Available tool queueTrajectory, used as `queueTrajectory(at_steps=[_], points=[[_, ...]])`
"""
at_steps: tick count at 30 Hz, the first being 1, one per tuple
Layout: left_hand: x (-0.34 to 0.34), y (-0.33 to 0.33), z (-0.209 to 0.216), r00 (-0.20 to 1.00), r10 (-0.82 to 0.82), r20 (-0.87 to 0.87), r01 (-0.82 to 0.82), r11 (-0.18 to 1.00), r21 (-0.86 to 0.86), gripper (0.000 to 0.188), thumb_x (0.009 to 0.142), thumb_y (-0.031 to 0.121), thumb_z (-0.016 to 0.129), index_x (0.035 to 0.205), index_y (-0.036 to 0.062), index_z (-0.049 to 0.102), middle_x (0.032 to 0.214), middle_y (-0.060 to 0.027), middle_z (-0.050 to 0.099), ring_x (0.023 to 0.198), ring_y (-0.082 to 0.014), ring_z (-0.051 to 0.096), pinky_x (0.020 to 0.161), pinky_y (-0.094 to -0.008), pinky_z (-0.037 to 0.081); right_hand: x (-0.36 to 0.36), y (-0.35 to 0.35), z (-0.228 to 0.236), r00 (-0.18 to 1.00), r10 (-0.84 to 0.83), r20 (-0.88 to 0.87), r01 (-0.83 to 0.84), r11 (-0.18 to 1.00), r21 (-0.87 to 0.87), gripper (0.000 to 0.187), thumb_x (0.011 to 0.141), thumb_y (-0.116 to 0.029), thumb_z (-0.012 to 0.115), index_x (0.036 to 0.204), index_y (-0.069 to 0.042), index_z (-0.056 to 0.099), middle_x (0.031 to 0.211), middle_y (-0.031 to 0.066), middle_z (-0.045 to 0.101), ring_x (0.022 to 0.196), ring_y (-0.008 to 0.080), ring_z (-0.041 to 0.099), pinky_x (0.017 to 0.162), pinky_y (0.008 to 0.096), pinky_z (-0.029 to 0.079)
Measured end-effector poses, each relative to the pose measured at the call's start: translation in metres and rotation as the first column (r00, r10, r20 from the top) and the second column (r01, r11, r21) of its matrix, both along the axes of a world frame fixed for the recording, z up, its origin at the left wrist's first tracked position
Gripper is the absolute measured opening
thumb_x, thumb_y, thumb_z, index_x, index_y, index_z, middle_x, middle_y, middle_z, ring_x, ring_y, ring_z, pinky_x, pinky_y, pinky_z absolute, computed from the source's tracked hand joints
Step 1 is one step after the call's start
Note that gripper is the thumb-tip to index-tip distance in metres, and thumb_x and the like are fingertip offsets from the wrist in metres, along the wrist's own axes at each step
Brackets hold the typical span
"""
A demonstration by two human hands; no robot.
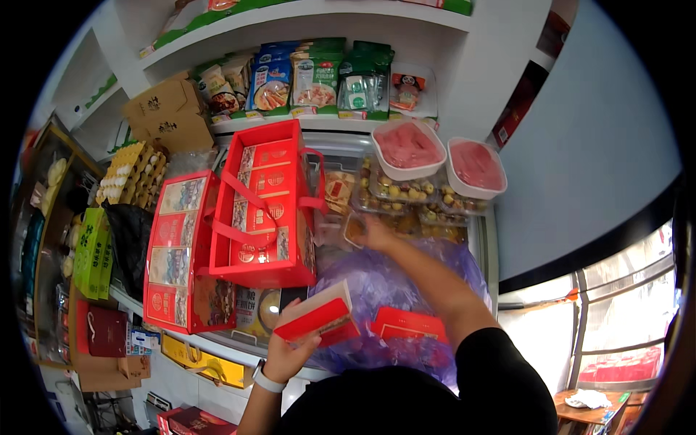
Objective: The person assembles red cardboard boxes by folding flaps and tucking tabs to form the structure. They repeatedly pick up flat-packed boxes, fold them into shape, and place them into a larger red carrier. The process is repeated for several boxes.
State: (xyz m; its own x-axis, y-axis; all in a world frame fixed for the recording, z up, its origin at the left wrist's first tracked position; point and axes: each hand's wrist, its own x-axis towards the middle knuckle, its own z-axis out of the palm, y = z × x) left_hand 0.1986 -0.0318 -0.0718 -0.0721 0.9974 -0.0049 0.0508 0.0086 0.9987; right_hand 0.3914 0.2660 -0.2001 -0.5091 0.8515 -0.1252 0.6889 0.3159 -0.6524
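My left hand (291, 355), with a white band on its wrist, is closed round a small red cardboard box (319, 322) with a pale upper side, tilted in front of me. My right hand (377, 235) reaches forward and grips the rim of a small clear plastic container (354, 229); its fingertips are partly hidden. Beneath my right forearm lies a heap of thin purple plastic bag (362, 279), with another red box (409, 324) on it. Left of my hands stands a red gift carton (304, 264) with red ribbon handles, holding several patterned red boxes.
A second red carton (174, 243) stands farther left, beside a black bag (129, 239) and egg trays (130, 174). Clear boxes of small speckled eggs (395, 190) sit beyond my right hand, under two white tubs (475, 168) of pink contents. Packaged foods (315, 80) fill the shelf behind.
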Motion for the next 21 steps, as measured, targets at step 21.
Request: queueTrajectory(at_steps=[21], points=[[0.022,0.030,0.048,0.812,-0.011,-0.584,0.185,0.953,0.239,0.069,0.063,0.001,0.077,0.116,0.0098,0.033,0.112,-0.0187,0.051,0.100,-0.0330,0.056,0.082,-0.0378,0.047,0.065,-0.125,0.266,0.816,0.417,-0.401,-0.457,0.890,-0.005,0.038,0.076,-0.010,0.068,0.109,-0.004,0.052,0.096,0.0077,0.058,0.089,0.0222,0.058,0.078,0.0335,0.046]])
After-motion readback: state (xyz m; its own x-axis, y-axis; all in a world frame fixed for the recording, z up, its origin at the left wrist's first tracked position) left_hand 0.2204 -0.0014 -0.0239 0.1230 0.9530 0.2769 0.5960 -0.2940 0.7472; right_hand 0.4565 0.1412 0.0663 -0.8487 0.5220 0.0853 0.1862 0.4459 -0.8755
